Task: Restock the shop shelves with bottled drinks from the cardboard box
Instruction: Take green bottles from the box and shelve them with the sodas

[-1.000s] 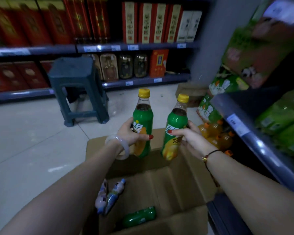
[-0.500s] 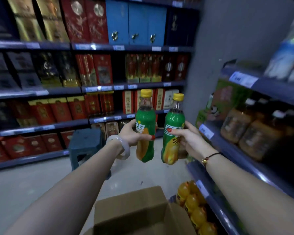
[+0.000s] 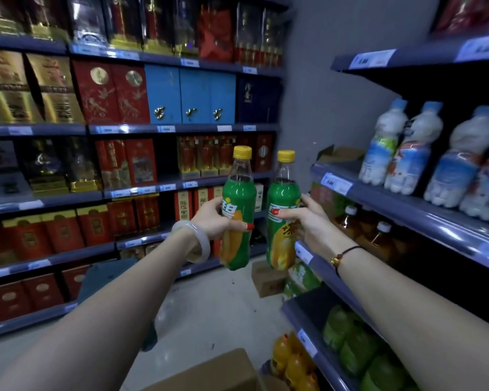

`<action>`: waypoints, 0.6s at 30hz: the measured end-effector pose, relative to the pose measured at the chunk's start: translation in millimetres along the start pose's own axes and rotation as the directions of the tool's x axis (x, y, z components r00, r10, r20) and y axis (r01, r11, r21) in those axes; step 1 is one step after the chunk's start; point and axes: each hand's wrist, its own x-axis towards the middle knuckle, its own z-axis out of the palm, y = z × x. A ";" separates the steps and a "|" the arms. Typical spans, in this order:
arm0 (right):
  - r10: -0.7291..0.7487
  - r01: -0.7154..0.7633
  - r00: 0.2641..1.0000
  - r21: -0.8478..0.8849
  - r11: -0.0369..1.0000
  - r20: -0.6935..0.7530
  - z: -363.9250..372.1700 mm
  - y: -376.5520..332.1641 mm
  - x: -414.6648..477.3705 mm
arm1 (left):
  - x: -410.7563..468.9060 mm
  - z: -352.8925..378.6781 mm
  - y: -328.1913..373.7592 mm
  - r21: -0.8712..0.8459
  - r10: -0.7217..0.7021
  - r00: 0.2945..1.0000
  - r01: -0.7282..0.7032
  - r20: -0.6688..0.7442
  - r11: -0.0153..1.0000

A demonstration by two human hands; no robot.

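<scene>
In the middle of the shop aisle, held up at about the same height, two green bottles with yellow caps stand upright and side by side, close but not touching; the left hand (image 3: 212,221) is clamped around the left bottle (image 3: 237,213) at its label, thumb across the front, and the right hand (image 3: 308,218) is wrapped around the right bottle (image 3: 282,213) in the same way, fingers curled behind it; a pale bangle (image 3: 194,241) sits on the left wrist and a thin dark cord bracelet (image 3: 343,253) on the right. At the near bottom edge a flap of the cardboard box (image 3: 218,371) shows — its inside is out of view. To the right, the drinks shelves (image 3: 407,210) run from near to far: white bottles with blue caps (image 3: 401,148) on an upper level; brown bottles with white caps (image 3: 376,238) one level below, just beyond the right hand; green packs (image 3: 359,345) and orange bottles (image 3: 291,359) on the lowest levels near the floor. Across the aisle on the far left, gift-box shelves (image 3: 141,128) carry red, gold and blue boxes; a dark blue stool (image 3: 108,280) stands on the pale floor — partly hidden behind the left forearm; a small carton (image 3: 266,280) lies on the floor at the far end of the drinks shelves.
</scene>
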 end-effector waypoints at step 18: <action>-0.144 0.156 0.874 -0.012 0.988 -0.464 -67.9 -78.8 -207.9 | -67.2 99.4 83.3 -0.173 0.269 0.866 -0.214 0.421 0.961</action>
